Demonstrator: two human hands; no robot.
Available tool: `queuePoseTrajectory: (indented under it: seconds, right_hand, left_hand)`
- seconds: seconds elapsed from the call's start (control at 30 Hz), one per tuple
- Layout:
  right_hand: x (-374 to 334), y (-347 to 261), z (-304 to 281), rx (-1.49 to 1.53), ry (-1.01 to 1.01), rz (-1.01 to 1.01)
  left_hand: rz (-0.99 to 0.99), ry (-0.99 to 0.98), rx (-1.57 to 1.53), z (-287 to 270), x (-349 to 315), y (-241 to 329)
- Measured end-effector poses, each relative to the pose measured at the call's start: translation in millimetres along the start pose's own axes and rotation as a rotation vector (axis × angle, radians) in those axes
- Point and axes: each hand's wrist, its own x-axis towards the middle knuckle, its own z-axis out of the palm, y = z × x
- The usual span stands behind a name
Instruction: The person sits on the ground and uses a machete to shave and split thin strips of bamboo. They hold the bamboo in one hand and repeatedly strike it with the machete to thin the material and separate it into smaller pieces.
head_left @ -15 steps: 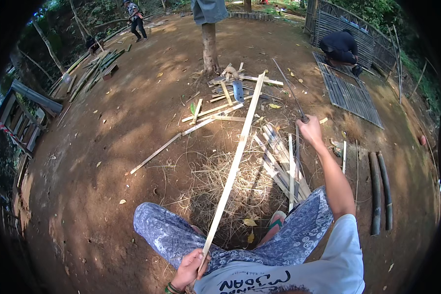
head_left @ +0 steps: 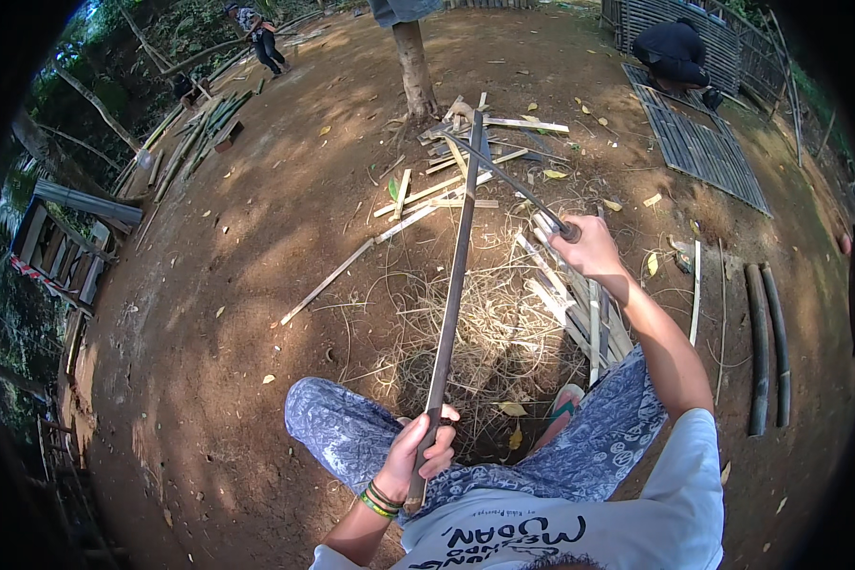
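Observation:
My left hand (head_left: 407, 454) is closed around the lower end of a long bamboo strip (head_left: 457, 271), in front of my shirt. The strip slants up and away from me, its dark, greenish-brown face showing. In my right hand (head_left: 594, 251) is a long knife (head_left: 522, 188) with a dark handle and a thin, narrow blade. Its blade points to the upper left and meets or crosses the strip near its far end; whether they touch I cannot tell. Beneath lies a heap of pale curly shavings (head_left: 484, 328), between my bent legs and the tree.
Split bamboo pieces (head_left: 565, 304) lie beside my right leg. More cut strips (head_left: 427, 204) and a second blade lie by the tree trunk (head_left: 415, 71). Two dark poles (head_left: 758, 351) rest at right. A person (head_left: 673, 55) crouches at a bamboo panel (head_left: 703, 147); another person (head_left: 264, 38) stands far left.
The bamboo strip has been turned from its pale face to its dark one. My left hand has shifted right and up; the knife has swung left toward the strip's far end.

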Motion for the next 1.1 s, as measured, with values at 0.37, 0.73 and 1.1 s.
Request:
queuePoseTrajectory:
  seconds: [0.37,0.73,1.1]
  right_hand:
    - [-18,-26,16,0.026,-0.209,-0.042]
    - [-49,-40,41,-0.185,-0.394,-0.113]
    - [-172,-68,64,0.083,-0.615,0.007]
  left_hand:
    - [0.083,0.067,0.161,14,46,18]
    - [0.024,0.344,-0.135,-34,63,-26]
    - [-0.031,0.515,-0.237,-25,48,-50]
